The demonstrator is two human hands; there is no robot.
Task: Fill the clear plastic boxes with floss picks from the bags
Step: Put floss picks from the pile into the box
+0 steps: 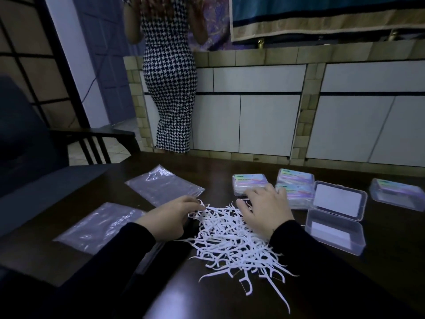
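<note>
Where fingers (197, 204) curl — floss picks (236, 245), touching.

The scene is dim with a cool, bluish cast, and the dark glossy wooden table (345, 284) picks up only faint sheen along its near edge. The heap of white plastic floss picks (232, 240) and the white tiled cabinet fronts (257, 107) are the brightest areas. Soft glare streaks the two flat clear plastic bags (164, 185). Wide-angle distortion bows the cabinet lines and stretches the black sleeves (110, 261) at the lower corners. Fine detail is smeared and soft throughout, and shadows are weak and diffuse.
</note>
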